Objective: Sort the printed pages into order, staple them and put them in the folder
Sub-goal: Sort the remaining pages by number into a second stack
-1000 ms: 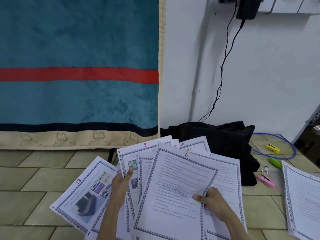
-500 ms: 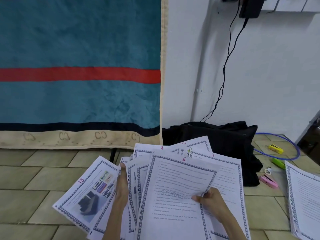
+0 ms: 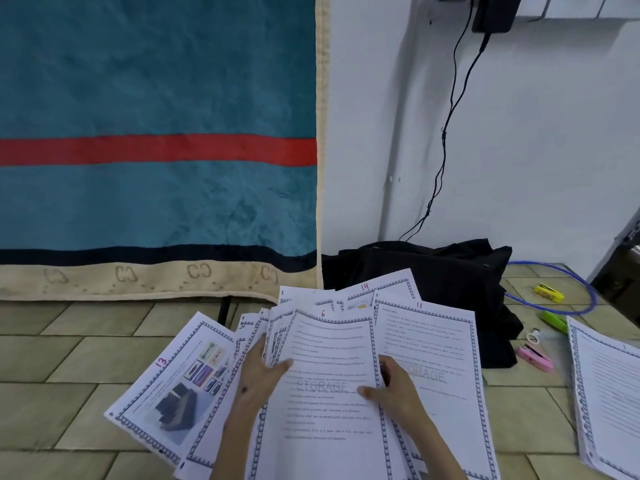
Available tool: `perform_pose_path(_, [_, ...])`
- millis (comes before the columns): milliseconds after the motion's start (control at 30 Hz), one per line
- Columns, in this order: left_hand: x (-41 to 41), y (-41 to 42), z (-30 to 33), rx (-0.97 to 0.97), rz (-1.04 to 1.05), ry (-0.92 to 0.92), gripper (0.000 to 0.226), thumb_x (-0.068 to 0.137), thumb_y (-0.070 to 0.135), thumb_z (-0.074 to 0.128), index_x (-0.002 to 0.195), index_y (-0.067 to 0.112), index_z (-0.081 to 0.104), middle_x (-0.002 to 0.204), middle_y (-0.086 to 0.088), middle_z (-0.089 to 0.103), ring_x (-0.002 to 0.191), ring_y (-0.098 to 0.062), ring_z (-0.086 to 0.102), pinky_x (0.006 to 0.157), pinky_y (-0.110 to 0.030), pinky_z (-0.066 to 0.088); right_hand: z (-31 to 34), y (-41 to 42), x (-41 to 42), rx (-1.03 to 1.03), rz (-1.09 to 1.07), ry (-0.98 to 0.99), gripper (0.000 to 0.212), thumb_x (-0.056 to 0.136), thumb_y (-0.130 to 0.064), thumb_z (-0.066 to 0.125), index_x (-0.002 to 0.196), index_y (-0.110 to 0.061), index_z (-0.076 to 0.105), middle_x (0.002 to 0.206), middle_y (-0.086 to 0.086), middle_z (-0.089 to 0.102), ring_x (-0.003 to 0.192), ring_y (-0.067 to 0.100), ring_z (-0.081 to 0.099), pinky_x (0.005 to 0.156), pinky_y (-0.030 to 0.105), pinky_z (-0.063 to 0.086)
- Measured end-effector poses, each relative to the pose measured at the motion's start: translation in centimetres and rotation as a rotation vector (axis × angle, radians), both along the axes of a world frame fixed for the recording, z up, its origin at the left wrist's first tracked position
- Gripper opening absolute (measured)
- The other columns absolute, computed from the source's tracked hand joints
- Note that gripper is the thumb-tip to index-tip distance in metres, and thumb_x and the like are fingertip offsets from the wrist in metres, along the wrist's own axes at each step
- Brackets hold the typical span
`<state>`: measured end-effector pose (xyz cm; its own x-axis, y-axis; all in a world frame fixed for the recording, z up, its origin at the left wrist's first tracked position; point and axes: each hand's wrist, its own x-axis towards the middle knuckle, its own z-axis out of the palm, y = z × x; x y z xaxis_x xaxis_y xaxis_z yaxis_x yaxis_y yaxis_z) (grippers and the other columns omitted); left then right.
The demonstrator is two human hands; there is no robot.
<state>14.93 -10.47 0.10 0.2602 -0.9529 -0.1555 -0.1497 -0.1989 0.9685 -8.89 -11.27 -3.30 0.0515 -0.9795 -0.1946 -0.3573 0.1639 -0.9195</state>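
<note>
A fan of printed pages with patterned borders is held above the tiled floor. Page 6 [image 3: 329,355] lies on top in the middle, page 11 [image 3: 433,344] fans out to its right, page 13 [image 3: 180,386] with pictures to the left, and page 14 [image 3: 384,289] peeks out behind. My left hand [image 3: 258,379] grips the fan at the left side of page 6, thumb on top. My right hand [image 3: 394,389] pinches the right edge of page 6. A separate stack of pages [image 3: 609,400] lies on the floor at the right. A pink stapler [image 3: 535,356] lies near it.
A black bag [image 3: 433,268] sits against the white wall behind the pages. A yellow object [image 3: 549,293], a green marker [image 3: 554,321], a small ring [image 3: 533,338] and a blue cable loop [image 3: 571,289] lie on the tiles at right. A teal blanket [image 3: 156,133] hangs at left.
My left hand has moved right, from the spread pages onto the left edge of page 6. The fan has closed up somewhat, and pages 8 and 9 are now covered.
</note>
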Motion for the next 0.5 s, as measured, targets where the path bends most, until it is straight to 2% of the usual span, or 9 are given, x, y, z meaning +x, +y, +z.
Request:
perform_pose_path(100, [0.4, 0.0, 0.5, 0.048, 0.1, 0.087, 0.023, 0.078, -0.002, 0.069, 0.099, 0.007, 0.064, 0.103, -0.017, 0.068, 0.095, -0.032, 0.066, 0.082, -0.041, 0.054, 0.3, 0.0, -0.1, 0.043, 0.019, -0.114, 0.076, 0.064, -0.026, 0.086, 0.128, -0.027, 0.044, 0.119, -0.008, 0.06, 0.11, 0.012, 0.058, 0.088, 0.024, 0.051])
perform_pose_path(167, [1.6, 0.2, 1.3, 0.051, 0.111, 0.177, 0.024, 0.074, -0.001, 0.073, 0.096, 0.006, 0.065, 0.101, -0.019, 0.07, 0.09, -0.033, 0.067, 0.083, -0.046, 0.054, 0.8, -0.2, -0.3, 0.108, 0.036, -0.202, 0.091, 0.056, -0.036, 0.089, 0.132, -0.032, 0.039, 0.123, -0.007, 0.059, 0.114, 0.015, 0.057, 0.096, 0.034, 0.049])
perform_pose_path(233, [3.0, 0.6, 2.4, 0.03, 0.037, 0.266, 0.044, 0.058, 0.006, 0.08, 0.099, 0.004, 0.065, 0.102, -0.02, 0.07, 0.092, -0.035, 0.067, 0.085, -0.048, 0.053, 1.3, -0.2, -0.3, 0.128, 0.138, -0.26, 0.073, 0.061, -0.029, 0.087, 0.124, -0.024, 0.051, 0.119, -0.005, 0.066, 0.113, 0.015, 0.061, 0.095, 0.03, 0.05])
perform_pose_path(333, [4.0, 0.6, 2.9, 0.051, -0.188, 0.459, 0.071, 0.027, 0.015, 0.09, 0.094, 0.004, 0.069, 0.099, -0.018, 0.072, 0.083, -0.028, 0.071, 0.071, -0.037, 0.059, 1.2, 0.1, -0.2, 0.103, 0.134, -0.342, 0.044, 0.07, -0.008, 0.081, 0.111, -0.01, 0.063, 0.101, -0.001, 0.074, 0.092, 0.01, 0.07, 0.075, 0.018, 0.053])
perform_pose_path(367, [3.9, 0.8, 3.3, 0.045, -0.256, 0.497, 0.072, 0.031, 0.019, 0.094, 0.098, 0.004, 0.07, 0.102, -0.016, 0.072, 0.089, -0.025, 0.071, 0.074, -0.034, 0.059, 1.2, 0.2, -0.2, 0.104, 0.076, -0.382, 0.035, 0.071, -0.006, 0.079, 0.103, -0.007, 0.064, 0.083, -0.004, 0.075, 0.072, 0.007, 0.07, 0.062, 0.016, 0.05])
perform_pose_path(400, [3.6, 0.7, 3.3, -0.04, -0.365, 0.584, 0.066, 0.053, 0.024, 0.089, 0.111, 0.002, 0.067, 0.115, -0.017, 0.066, 0.106, -0.026, 0.064, 0.088, -0.034, 0.054, 1.3, 0.4, -0.2, 0.108, 0.05, -0.405, 0.025, 0.071, -0.009, 0.079, 0.091, -0.007, 0.065, 0.061, -0.008, 0.068, 0.051, 0.006, 0.061, 0.051, 0.016, 0.042])
perform_pose_path(433, [3.3, 0.7, 3.4, -0.21, -0.348, 0.617, 0.061, 0.078, 0.031, 0.072, 0.127, 0.0, 0.055, 0.133, -0.02, 0.053, 0.126, -0.029, 0.048, 0.105, -0.039, 0.041, 1.2, 0.5, -0.4, 0.117, 0.029, -0.415, 0.019, 0.071, -0.013, 0.079, 0.078, -0.009, 0.062, 0.047, -0.009, 0.058, 0.039, 0.008, 0.05, 0.046, 0.019, 0.035])
perform_pose_path(467, [3.1, 0.9, 3.4, -0.258, -0.31, 0.716, 0.066, 0.087, 0.043, 0.054, 0.136, 0.001, 0.043, 0.142, -0.019, 0.042, 0.134, -0.033, 0.035, 0.112, -0.046, 0.029, 1.5, 0.7, -0.5, 0.097, 0.026, -0.435, 0.021, 0.073, -0.013, 0.077, 0.069, -0.01, 0.057, 0.043, -0.009, 0.053, 0.036, 0.009, 0.046, 0.046, 0.02, 0.033])
perform_pose_path(500, [2.9, 0.9, 3.2, -0.231, -0.32, 0.701, 0.07, 0.086, 0.054, 0.045, 0.137, 0.007, 0.043, 0.143, -0.015, 0.042, 0.133, -0.033, 0.038, 0.112, -0.05, 0.028, 1.3, 0.7, -0.7, 0.082, 0.007, -0.481, 0.019, 0.078, -0.007, 0.071, 0.069, -0.008, 0.055, 0.047, -0.008, 0.058, 0.041, 0.009, 0.053, 0.049, 0.019, 0.038])
